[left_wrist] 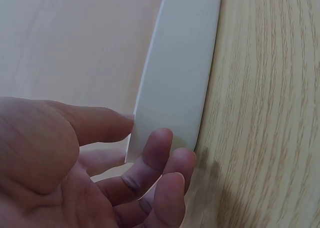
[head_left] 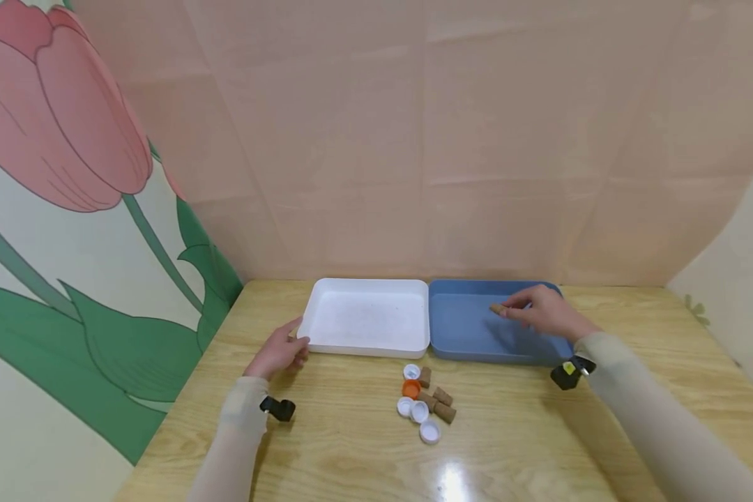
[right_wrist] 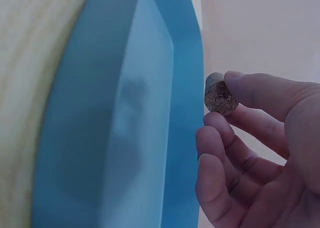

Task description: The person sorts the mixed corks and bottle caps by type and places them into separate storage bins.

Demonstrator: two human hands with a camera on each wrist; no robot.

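Note:
Between thumb and fingertips, my right hand [head_left: 544, 310] pinches a cork [right_wrist: 220, 96] above the blue tray [head_left: 464, 354]. The cork's speckled round end faces the camera in the right wrist view. At the near left corner of the white tray [head_left: 364, 351], my left hand [head_left: 280, 351] grips the edge, thumb at the rim and fingers curled against the outer wall [left_wrist: 175, 72]. Several more corks [head_left: 444, 412] lie loose in front of the trays. Beside them are several white bottle caps [head_left: 429, 431] and one orange cap [head_left: 411, 389].
Both trays stand side by side on a wooden table [head_left: 351, 446], near a pinkish cloth [head_left: 414, 139] hanging behind. On the left, a wall [head_left: 50, 244] carries a painted tulip. A pale wall [head_left: 740, 279] borders the table on the right.

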